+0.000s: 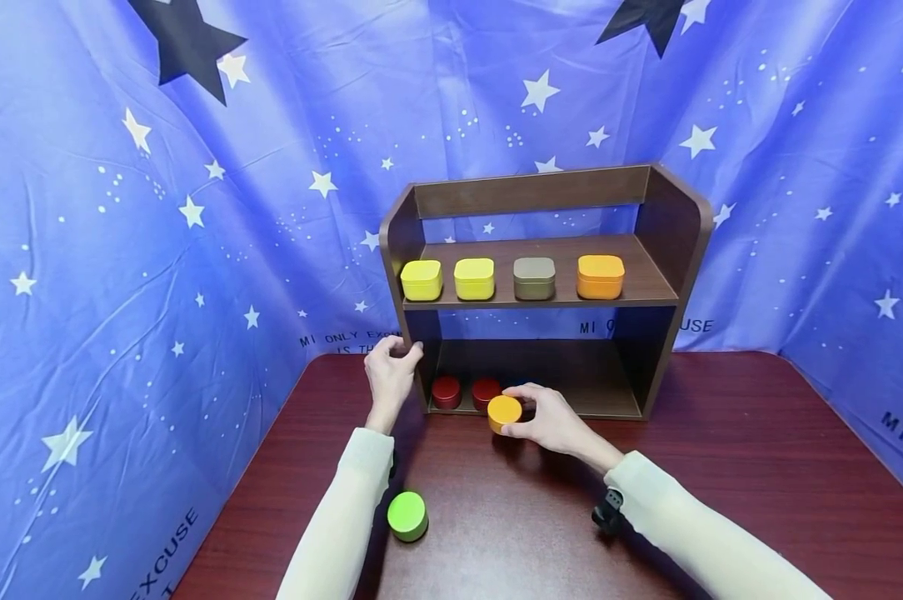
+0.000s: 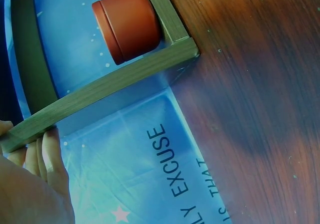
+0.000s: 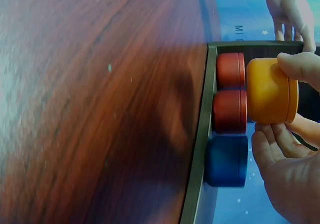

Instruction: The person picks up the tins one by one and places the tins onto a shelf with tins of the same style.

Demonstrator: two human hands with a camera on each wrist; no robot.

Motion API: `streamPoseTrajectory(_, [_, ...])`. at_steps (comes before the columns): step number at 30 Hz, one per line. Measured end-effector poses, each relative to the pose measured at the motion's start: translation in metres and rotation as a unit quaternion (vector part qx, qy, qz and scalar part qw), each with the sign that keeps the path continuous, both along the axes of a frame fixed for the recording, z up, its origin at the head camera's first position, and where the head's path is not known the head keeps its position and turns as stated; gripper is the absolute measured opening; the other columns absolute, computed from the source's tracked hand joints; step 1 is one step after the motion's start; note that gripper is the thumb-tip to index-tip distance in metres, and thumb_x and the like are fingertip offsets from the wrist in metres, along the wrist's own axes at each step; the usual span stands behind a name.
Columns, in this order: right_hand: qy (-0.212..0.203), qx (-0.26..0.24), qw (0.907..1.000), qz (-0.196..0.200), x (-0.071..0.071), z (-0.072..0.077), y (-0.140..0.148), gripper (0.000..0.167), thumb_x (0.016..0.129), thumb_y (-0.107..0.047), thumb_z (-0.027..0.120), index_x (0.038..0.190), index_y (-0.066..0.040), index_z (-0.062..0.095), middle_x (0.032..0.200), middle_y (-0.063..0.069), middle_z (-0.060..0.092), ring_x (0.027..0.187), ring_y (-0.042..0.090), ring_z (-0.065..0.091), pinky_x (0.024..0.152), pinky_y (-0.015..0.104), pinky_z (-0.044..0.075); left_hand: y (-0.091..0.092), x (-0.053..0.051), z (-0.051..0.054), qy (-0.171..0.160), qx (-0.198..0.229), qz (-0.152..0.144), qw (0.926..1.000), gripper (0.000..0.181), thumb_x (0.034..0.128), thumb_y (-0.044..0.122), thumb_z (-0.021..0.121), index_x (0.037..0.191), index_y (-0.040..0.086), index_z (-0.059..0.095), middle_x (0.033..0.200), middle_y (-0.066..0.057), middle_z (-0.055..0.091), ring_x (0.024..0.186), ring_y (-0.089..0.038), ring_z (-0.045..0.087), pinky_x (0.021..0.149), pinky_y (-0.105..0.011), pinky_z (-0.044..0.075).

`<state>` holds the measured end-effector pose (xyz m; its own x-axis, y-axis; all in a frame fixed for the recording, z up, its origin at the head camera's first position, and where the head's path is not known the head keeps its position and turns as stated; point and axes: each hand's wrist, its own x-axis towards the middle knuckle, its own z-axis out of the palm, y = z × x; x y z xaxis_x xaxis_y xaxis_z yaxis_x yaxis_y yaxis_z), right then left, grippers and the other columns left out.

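Note:
My right hand (image 1: 555, 421) grips a round orange-yellow tin (image 1: 505, 413) between thumb and fingers, raised in front of the lower level of a brown wooden shelf (image 1: 530, 193). Pinched between my left thumb and fingers is the front edge of the shelf's left side panel (image 2: 100, 90); the left hand (image 1: 391, 377) is partly out of the left wrist view. On the lower level stand a red tin (image 1: 446, 392), another red tin (image 3: 230, 112) and a blue tin (image 3: 227, 161) in a row. The right hand mostly hides the blue one in the head view.
On the upper level stand two yellow square tins (image 1: 475, 279), a grey tin (image 1: 534, 278) and an orange tin (image 1: 601, 277). A green round tin (image 1: 408, 516) sits on the dark red table (image 1: 759, 467) beside the left forearm. Blue starry cloth (image 1: 271, 208) hangs around the table.

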<state>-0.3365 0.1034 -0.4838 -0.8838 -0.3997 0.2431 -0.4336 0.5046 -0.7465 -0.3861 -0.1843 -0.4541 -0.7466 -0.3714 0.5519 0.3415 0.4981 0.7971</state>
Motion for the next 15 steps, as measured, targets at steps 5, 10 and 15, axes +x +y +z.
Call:
streamPoseTrajectory(5, [0.006, -0.006, 0.9999, -0.009, -0.003, 0.003, 0.01, 0.061, 0.084, -0.018, 0.092, 0.136, 0.004, 0.07, 0.132, 0.023, 0.074, 0.109, 0.031, 0.077, 0.096, 0.037, 0.061, 0.0, 0.0, 0.001, 0.001, 0.003, 0.0, 1.0, 0.018, 0.0846, 0.016, 0.085, 0.081, 0.002, 0.075, 0.086, -0.019, 0.077, 0.083, -0.031, 0.068, 0.081, -0.032, 0.05])
streamPoseTrajectory(10, [0.012, -0.004, 0.9997, -0.021, -0.004, 0.005, 0.021, 0.059, 0.085, -0.019, 0.092, 0.136, 0.002, 0.07, 0.131, 0.02, 0.075, 0.11, 0.029, 0.077, 0.098, 0.034, 0.058, 0.001, 0.001, 0.001, 0.006, 0.002, 0.0, 1.0, 0.017, 0.0845, 0.015, 0.085, 0.081, 0.001, 0.076, 0.086, -0.019, 0.078, 0.083, -0.032, 0.069, 0.08, -0.032, 0.051])
streamPoseTrajectory(15, [0.017, -0.004, 0.9993, -0.033, -0.006, 0.006, 0.031, 0.058, 0.084, -0.019, 0.091, 0.135, 0.001, 0.071, 0.13, 0.019, 0.075, 0.108, 0.027, 0.077, 0.096, 0.03, 0.057, 0.001, 0.0, 0.001, 0.004, 0.002, 0.001, 1.0, 0.017, 0.0845, 0.015, 0.085, 0.082, 0.001, 0.076, 0.087, -0.019, 0.078, 0.083, -0.032, 0.069, 0.081, -0.032, 0.051])
